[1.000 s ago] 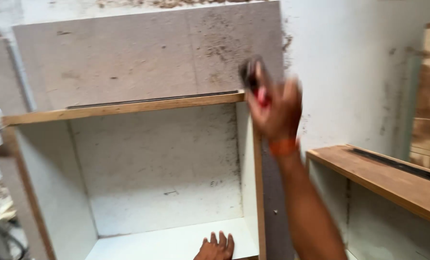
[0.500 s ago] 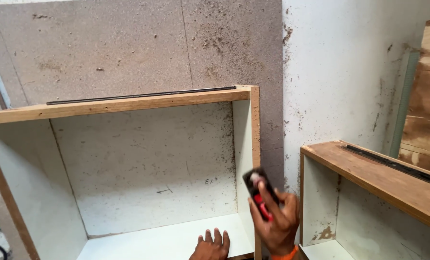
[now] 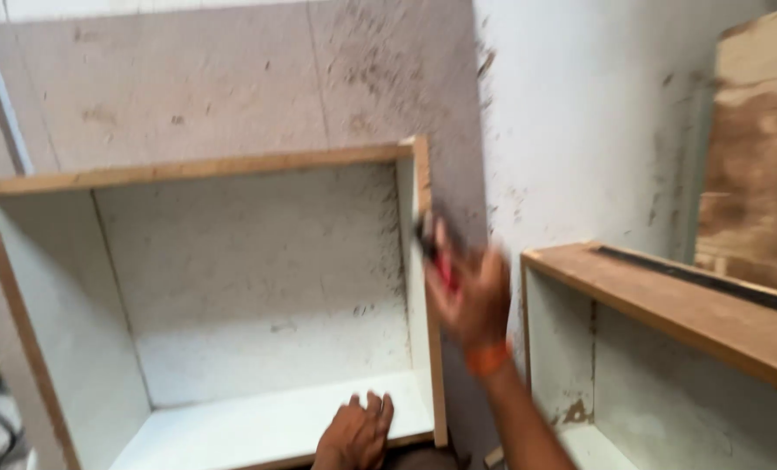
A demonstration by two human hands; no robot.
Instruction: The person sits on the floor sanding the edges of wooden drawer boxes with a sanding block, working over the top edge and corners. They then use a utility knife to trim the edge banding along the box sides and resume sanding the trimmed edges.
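The right hand point(image 3: 471, 292) was clenched round a small red-and-black tool point(image 3: 434, 252) — blurred — held against the right front edge of an open white cabinet box point(image 3: 232, 287). The left hand point(image 3: 355, 431) lay flat, fingers spread, on the box's bottom panel. A second cabinet point(image 3: 667, 305) stood just beside it.
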